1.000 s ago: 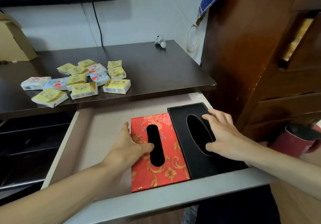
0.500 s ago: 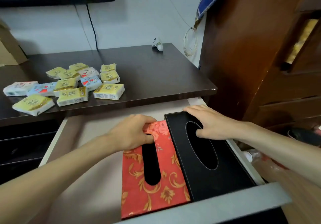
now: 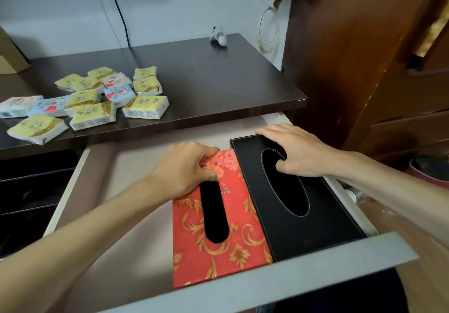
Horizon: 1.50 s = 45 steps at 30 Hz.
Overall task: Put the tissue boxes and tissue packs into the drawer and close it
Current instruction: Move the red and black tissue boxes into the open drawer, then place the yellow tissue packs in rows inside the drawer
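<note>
half-filled drawer (image 3: 131, 191): left grip (image 3: 184, 168) clasps red box (image 3: 192, 252), right grip (image 3: 303, 153) flat on black box (image 3: 323, 227)

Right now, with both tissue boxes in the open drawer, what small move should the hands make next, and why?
Probably release both boxes and reach the left hand to the small tissue packs on the dark tabletop: the red floral box and black leather box already lie side by side in the drawer.
</note>
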Available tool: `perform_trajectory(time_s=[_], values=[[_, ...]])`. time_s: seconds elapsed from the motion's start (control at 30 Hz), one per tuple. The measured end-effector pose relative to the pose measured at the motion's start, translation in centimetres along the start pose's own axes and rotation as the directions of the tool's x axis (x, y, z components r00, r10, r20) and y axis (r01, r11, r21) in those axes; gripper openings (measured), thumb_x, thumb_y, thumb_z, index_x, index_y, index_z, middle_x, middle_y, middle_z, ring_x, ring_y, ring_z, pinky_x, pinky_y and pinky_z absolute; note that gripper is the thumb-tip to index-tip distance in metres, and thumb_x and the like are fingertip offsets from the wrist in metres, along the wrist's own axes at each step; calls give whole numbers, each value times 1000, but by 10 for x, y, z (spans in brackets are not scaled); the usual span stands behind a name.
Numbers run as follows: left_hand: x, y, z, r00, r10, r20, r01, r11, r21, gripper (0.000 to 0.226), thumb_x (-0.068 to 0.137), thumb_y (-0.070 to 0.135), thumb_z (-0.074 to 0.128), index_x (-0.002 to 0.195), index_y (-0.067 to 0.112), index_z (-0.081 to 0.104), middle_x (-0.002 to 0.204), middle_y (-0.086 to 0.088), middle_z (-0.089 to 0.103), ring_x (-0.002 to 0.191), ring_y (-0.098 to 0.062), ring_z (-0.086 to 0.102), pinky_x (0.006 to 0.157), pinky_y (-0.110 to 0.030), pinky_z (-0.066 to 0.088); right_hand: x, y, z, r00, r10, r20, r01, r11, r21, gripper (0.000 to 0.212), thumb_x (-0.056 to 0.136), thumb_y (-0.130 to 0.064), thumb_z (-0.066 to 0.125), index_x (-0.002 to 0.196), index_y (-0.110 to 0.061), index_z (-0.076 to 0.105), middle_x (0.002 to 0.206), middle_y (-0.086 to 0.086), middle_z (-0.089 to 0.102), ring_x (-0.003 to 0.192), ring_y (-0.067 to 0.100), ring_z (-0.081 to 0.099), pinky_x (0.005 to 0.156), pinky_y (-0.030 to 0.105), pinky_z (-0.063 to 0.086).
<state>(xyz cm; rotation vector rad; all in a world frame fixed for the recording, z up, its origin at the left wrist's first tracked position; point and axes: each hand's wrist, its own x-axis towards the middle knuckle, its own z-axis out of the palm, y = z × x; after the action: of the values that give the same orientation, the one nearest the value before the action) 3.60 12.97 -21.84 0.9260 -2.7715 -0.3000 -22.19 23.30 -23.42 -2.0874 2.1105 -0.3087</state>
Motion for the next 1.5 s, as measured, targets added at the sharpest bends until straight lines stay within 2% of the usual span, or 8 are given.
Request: perform_trajectory(time_s=[0.4,0.53,0.63,0.8,0.9,1.0,1.27,1.5], values=[[-24,8,-1,996,-37,85,53,978,-201,35,79,29,69,112,16,70,99,3,76,92,-19,69,84,-39,53,-21,-20,-2,999,51,2,-51,997,56,65,84,-40,44,143,-14,51,146,0,54,136,21,42,104,36,36],[-26,4,-19,982,-79,171,134,933,-335,64,83,22,79,142,16,54,129,3,66,110,-6,60,90,-11,43,-24,-29,-7,996,62,-71,-58,997,56,59,95,-44,48,151,-25,45,155,-8,47,144,10,38,108,33,34],[-34,-7,-45,976,-92,199,172,883,-437,59,86,26,77,140,16,56,124,2,68,113,-9,64,94,-22,51,-14,-48,-20,982,39,-187,-5,984,176,47,93,-45,47,137,-34,59,139,-21,58,133,3,49,106,35,42],[-53,-48,-92,992,-119,34,124,958,-258,32,92,36,66,122,25,71,108,13,75,95,2,69,88,-20,54,38,-100,-46,969,-15,-247,114,913,391,27,96,-29,58,119,-35,71,111,-21,73,108,-5,63,98,34,51],[-57,-84,-105,955,-211,-208,170,966,-197,25,92,33,63,114,27,74,105,13,75,93,2,67,84,-25,56,75,-134,-49,959,-74,-274,175,913,367,28,95,-29,59,121,-33,70,116,-21,70,110,-2,62,97,34,51],[-55,-119,-110,887,-263,-380,235,965,-119,30,92,29,63,121,25,71,121,8,69,111,-11,62,91,-35,52,114,-165,-43,948,-131,-288,200,954,225,32,96,-36,57,126,-32,66,125,-19,62,117,5,57,95,37,49],[-54,-156,-94,917,-236,-323,285,952,113,37,95,36,54,130,25,60,133,7,56,119,-16,52,89,-41,53,167,-186,-14,981,-73,-181,84,995,54,56,89,-43,61,144,-34,49,139,-14,52,124,16,53,87,41,49],[-51,-162,-92,938,-124,-325,146,988,45,53,89,56,55,137,33,53,118,15,51,109,-5,47,85,-29,51,162,-163,-20,986,-100,-132,115,987,114,62,83,-45,71,141,-38,50,127,-23,56,114,2,56,91,32,52]])
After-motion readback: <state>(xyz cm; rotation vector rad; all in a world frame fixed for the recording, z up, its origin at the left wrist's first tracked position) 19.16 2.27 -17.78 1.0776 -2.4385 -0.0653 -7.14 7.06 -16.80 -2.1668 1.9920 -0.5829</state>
